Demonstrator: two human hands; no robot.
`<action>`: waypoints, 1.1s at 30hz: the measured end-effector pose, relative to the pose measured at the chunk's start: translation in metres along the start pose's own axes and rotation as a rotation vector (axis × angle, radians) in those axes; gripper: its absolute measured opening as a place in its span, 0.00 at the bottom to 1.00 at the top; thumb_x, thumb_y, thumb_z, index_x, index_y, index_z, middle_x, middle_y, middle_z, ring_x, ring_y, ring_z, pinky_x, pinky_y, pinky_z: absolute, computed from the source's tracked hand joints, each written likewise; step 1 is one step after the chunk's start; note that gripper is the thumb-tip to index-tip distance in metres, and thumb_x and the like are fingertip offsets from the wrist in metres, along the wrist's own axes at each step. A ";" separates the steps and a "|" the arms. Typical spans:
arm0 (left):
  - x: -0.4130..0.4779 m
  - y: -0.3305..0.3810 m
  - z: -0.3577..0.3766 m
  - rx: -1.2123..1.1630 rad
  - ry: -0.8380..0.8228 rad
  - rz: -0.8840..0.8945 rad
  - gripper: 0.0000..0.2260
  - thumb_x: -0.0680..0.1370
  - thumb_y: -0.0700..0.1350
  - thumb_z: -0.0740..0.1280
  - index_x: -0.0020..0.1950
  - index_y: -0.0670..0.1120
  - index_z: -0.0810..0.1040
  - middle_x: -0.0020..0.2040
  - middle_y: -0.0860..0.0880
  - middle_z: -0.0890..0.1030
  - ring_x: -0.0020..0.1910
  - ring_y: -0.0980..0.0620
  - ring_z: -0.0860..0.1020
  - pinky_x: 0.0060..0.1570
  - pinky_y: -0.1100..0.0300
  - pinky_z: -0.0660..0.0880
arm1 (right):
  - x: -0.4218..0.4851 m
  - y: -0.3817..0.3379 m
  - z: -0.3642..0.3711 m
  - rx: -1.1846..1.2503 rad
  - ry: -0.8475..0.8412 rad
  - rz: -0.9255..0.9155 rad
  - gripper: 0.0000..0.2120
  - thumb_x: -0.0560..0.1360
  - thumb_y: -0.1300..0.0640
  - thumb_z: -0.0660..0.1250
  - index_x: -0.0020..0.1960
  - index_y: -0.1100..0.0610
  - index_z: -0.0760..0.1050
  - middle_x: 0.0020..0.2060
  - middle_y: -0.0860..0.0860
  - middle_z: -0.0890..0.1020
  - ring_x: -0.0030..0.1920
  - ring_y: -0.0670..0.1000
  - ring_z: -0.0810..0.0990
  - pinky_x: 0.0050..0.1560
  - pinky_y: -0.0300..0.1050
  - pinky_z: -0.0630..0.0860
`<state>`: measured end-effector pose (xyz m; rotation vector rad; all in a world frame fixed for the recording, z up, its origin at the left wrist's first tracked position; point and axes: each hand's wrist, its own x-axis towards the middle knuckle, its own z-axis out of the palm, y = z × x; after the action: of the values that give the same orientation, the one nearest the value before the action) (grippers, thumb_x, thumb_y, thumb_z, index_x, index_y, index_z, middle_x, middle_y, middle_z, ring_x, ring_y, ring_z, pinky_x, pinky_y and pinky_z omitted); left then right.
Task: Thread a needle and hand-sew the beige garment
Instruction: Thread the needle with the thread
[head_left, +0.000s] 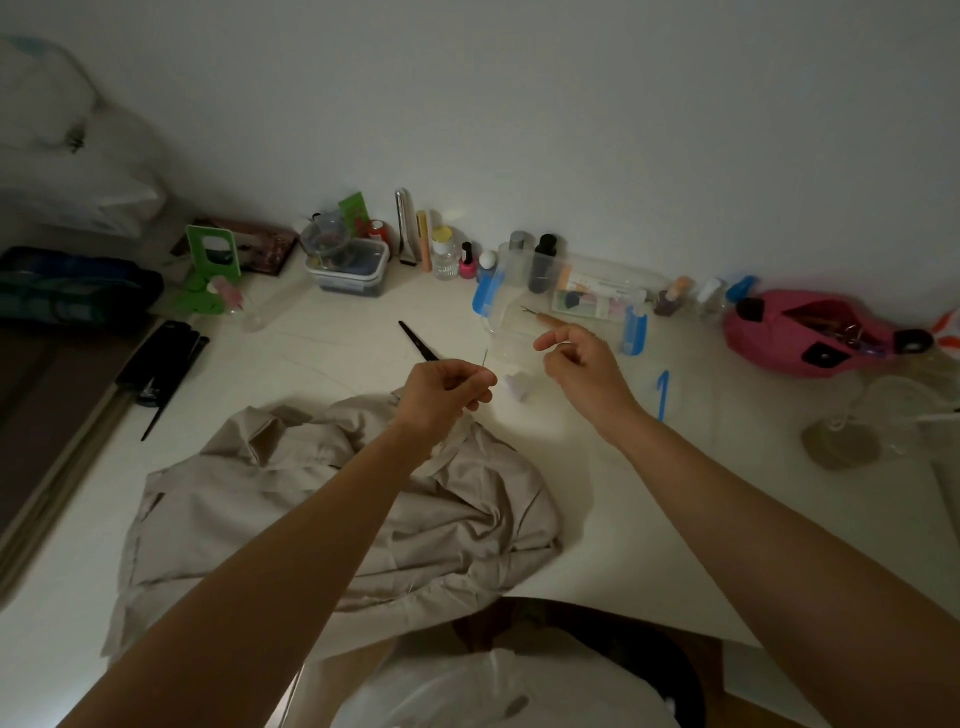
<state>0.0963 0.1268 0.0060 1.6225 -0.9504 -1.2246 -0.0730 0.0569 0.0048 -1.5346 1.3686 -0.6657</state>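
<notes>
Garment (291, 499): lay crumpled on the tabletop (571, 452), nearest the body and partly under the left forearm; judged soft, light and limp, apt to slide and bunch, so best pinched at a seam or folded edge.
Left hand (447, 389): hovered above the garment's far edge, fingers curled, thumb and forefinger pinching the needle.
Needle (487, 358): stood nearly upright out of that pinch; judged stiff, thin, slippery and sharp, so best held low on the shaft with the upper end left free.
Right hand (582, 364): raised near the left and apart from it, fingers curled with tips drawn together; could not tell whether thread was held, too fine to make out.
Scissors (418, 340): lay beyond the left hand.
Clear box (623, 275): sat farther back by the wall, among small bottles.
</notes>
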 end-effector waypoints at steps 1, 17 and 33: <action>0.000 -0.001 -0.001 -0.003 0.018 0.004 0.05 0.77 0.40 0.69 0.48 0.39 0.82 0.37 0.46 0.81 0.28 0.64 0.76 0.31 0.73 0.71 | 0.001 0.001 -0.001 0.000 0.025 0.016 0.09 0.76 0.65 0.61 0.51 0.55 0.77 0.30 0.48 0.71 0.27 0.43 0.66 0.30 0.35 0.65; 0.000 -0.005 0.001 0.028 0.037 0.063 0.03 0.76 0.41 0.71 0.43 0.47 0.82 0.35 0.48 0.82 0.34 0.56 0.78 0.38 0.67 0.74 | -0.010 -0.011 0.011 -0.035 -0.085 -0.177 0.14 0.81 0.62 0.58 0.64 0.56 0.74 0.59 0.49 0.80 0.60 0.47 0.77 0.63 0.43 0.72; 0.000 -0.009 0.000 0.097 0.084 0.112 0.03 0.76 0.44 0.70 0.42 0.52 0.81 0.35 0.51 0.82 0.32 0.62 0.78 0.38 0.70 0.75 | -0.003 -0.007 0.021 -0.060 -0.146 -0.104 0.02 0.73 0.61 0.73 0.41 0.57 0.81 0.37 0.53 0.84 0.36 0.46 0.79 0.40 0.37 0.77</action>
<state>0.0971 0.1298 -0.0029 1.6592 -1.0470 -1.0404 -0.0521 0.0657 0.0030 -1.6774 1.2158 -0.5678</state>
